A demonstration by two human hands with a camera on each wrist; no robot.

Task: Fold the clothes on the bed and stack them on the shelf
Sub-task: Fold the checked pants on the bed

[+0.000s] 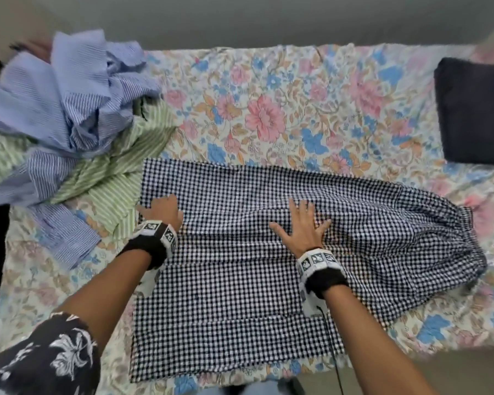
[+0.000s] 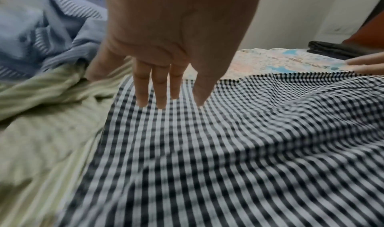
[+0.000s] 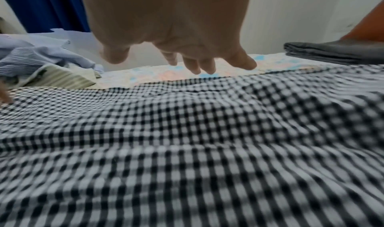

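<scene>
A black-and-white checked garment (image 1: pixel 234 252) lies spread flat across the floral bedsheet (image 1: pixel 268 95), its right end bunched. My left hand (image 1: pixel 163 209) lies flat on the garment's left edge, fingers straight (image 2: pixel 160 89) and pressing on the cloth. The right hand (image 1: pixel 303 223) rests open, fingers spread, on the middle of the same garment (image 3: pixel 187 140). In the right wrist view its fingers (image 3: pixel 199 64) reach forward just above the fabric. Neither hand grips anything.
A heap of blue striped shirts (image 1: pixel 63 89) and a green striped garment (image 1: pixel 111 178) sits at the left, touching the checked cloth. A dark folded item (image 1: pixel 474 112) lies at the bed's far right. A wall runs behind the bed.
</scene>
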